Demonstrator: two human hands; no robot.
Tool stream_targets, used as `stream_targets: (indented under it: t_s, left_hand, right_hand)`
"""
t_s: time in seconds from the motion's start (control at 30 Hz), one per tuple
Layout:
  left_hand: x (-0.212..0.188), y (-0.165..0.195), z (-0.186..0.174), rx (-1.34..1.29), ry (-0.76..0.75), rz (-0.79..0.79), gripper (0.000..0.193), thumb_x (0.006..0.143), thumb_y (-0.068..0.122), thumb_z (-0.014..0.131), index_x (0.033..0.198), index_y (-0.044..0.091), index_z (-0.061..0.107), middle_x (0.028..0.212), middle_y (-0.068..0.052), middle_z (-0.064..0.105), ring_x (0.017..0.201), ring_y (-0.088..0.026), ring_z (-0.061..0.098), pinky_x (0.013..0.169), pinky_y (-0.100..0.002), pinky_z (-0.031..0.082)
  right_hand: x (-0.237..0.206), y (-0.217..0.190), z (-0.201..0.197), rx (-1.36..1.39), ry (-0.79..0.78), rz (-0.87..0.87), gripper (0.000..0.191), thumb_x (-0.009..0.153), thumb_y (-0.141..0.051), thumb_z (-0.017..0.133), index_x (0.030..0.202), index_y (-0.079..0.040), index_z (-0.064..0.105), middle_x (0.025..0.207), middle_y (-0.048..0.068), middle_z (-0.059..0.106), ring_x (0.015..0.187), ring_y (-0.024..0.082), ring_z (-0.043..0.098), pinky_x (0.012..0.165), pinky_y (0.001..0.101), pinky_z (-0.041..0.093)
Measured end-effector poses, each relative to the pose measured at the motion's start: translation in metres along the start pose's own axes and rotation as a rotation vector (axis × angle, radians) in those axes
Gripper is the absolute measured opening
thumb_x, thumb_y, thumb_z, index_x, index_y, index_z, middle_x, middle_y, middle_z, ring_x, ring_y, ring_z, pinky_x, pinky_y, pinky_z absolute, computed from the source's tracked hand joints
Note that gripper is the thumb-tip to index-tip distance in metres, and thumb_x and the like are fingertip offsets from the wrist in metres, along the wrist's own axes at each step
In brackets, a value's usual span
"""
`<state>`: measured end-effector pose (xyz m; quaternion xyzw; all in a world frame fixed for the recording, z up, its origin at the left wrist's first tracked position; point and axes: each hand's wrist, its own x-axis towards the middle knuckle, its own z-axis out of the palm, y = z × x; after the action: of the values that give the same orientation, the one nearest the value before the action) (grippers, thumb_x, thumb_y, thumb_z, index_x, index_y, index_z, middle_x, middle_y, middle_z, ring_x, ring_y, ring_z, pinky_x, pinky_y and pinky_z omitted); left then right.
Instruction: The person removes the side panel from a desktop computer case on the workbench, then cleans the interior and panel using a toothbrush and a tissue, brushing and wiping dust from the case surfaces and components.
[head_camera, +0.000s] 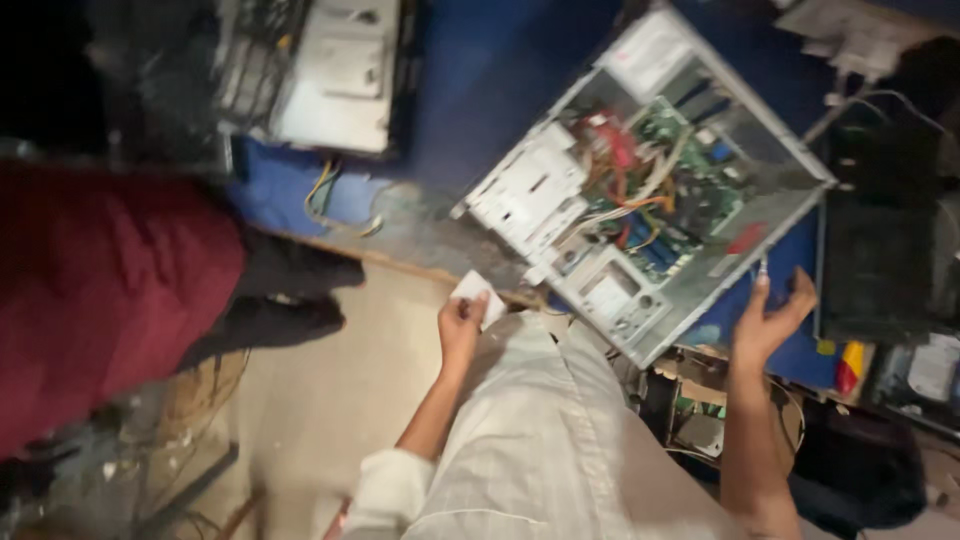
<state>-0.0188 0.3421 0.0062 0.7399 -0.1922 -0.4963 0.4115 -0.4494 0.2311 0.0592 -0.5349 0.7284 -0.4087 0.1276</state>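
An open desktop computer case (790, 215) lies tilted on a blue table top (480, 90), showing a green circuit board (690, 180), coloured cables (620, 160) and a grey drive cage (525, 195). My left hand (460, 328) is shut on a small white folded piece (478, 292) just below the case's lower left corner. At the case's lower right edge my right hand (772, 318) is raised with fingers apart. A small pale thing (762, 267) shows at its fingertip, and I cannot tell if it is held. My white sleeve and shirt (530, 440) fill the bottom middle.
A person in dark red clothing (100, 290) stands at the left, a dark sleeve (285, 290) reaching to the table's edge. A second grey case (335, 75) lies at the back left. Dark equipment (880, 260) and a yellow-red tool (850, 365) sit at the right. Boxes and clutter lie under the table.
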Motion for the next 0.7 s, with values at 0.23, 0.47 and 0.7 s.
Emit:
stream_targets:
  t_s: [0.23, 0.47, 0.7]
  left_hand:
    - [0.077, 0.012, 0.033, -0.443, 0.064, 0.371, 0.036, 0.099, 0.031, 0.074, 0.102, -0.005, 0.067, 0.091, -0.006, 0.070, 0.085, -0.009, 0.064, 0.074, -0.027, 0.053]
    - [0.069, 0.078, 0.050, -0.362, 0.093, 0.380, 0.041, 0.102, 0.040, 0.063, 0.115, 0.001, 0.065, 0.085, -0.008, 0.072, 0.075, -0.013, 0.066, 0.066, -0.029, 0.052]
    - [0.094, 0.049, 0.054, -0.290, 0.116, 0.271, 0.049, 0.096, 0.047, 0.066, 0.113, 0.002, 0.065, 0.086, -0.014, 0.076, 0.075, -0.024, 0.074, 0.067, -0.037, 0.056]
  right_hand:
    - [-0.022, -0.066, 0.049, -0.198, -0.155, -0.193, 0.072, 0.112, -0.039, 0.069, 0.161, 0.002, 0.035, 0.167, 0.028, 0.033, 0.155, 0.050, 0.019, 0.127, 0.0569, 0.014]
    - [-0.016, -0.062, 0.050, -0.322, -0.144, -0.133, 0.072, 0.107, -0.048, 0.068, 0.157, -0.003, 0.041, 0.162, 0.024, 0.040, 0.155, 0.050, 0.021, 0.128, 0.0571, 0.016]
    - [-0.016, -0.067, 0.051, -0.394, -0.155, -0.152, 0.073, 0.106, -0.051, 0.070, 0.152, 0.000, 0.045, 0.159, 0.029, 0.038, 0.152, 0.052, 0.021, 0.125, 0.0581, 0.018]
